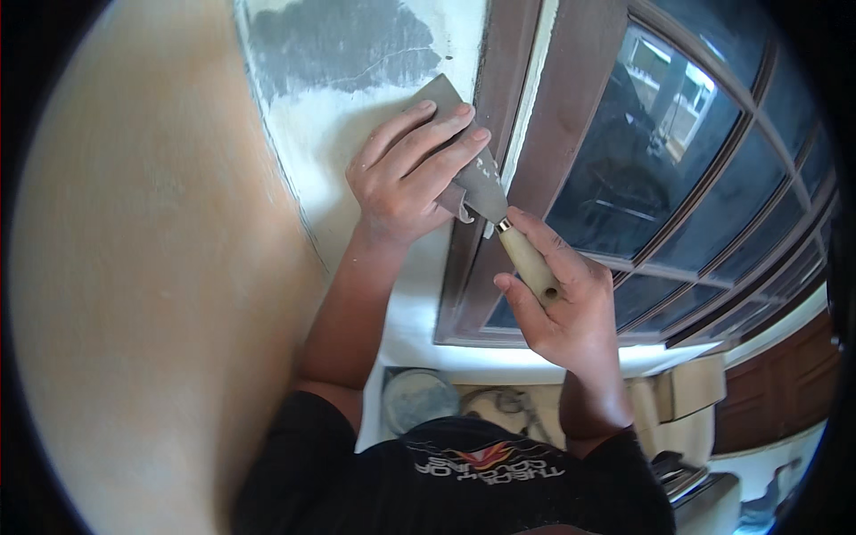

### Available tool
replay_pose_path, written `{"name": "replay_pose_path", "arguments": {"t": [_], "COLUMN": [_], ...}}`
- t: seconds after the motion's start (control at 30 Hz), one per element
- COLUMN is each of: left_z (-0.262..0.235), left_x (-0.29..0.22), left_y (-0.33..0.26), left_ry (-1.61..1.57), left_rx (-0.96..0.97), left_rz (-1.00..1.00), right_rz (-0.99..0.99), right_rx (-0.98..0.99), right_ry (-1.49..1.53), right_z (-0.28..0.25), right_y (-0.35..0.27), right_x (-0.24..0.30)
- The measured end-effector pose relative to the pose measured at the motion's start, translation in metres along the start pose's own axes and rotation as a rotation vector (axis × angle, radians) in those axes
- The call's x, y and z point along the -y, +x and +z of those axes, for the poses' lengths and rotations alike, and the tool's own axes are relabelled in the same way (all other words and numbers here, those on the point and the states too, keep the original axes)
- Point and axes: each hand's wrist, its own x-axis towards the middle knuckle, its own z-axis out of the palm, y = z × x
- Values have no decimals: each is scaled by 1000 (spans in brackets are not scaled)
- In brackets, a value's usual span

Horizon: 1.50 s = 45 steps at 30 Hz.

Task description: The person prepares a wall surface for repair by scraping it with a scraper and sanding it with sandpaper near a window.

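Black shirt (464,481) at the bottom of the view, that's me, and just past it down below there's a round grey bucket (419,399) on the floor next to some tangled cord. Coming up from there, my right hand (562,308) is wrapped around the pale wooden handle of a putty knife (499,209), thumb along the side, with the metal blade angled up and to the left. My left hand (406,178) is pressing a grey sheet of sandpaper (446,98) flat with the fingers spread on top, and the blade is tucked right under that hand, touching the paper. All this sits against the white patched wall (357,116), just beside the brown wooden window frame (508,107). Further off, dark glass panes (642,160) run off to the right.
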Motion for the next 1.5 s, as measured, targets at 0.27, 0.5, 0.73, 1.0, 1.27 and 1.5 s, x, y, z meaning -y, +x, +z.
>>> {"name": "replay_pose_path", "arguments": {"t": [0.27,0.5,0.73,1.0,1.27,1.5], "left_z": [2,6,3,3,13,13], "left_x": [2,7,9,11,13,10], "left_y": [4,6,1,-3,-2,-4], "left_ry": [-155,-165,-141,-152,-198,-161], "left_rx": [60,7,43,62,27,-13], "left_rz": [-35,-8,6,17,106,71], "right_rz": [81,38,66,77,53,39], "right_rx": [28,5,53,17,-14,-8], "right_ry": [140,208,226,204,167,167], "right_z": [3,9,9,5,2,2], "right_y": [-3,-1,-1,1,-1,-1], "right_x": [3,4,-1,5,4,3]}}
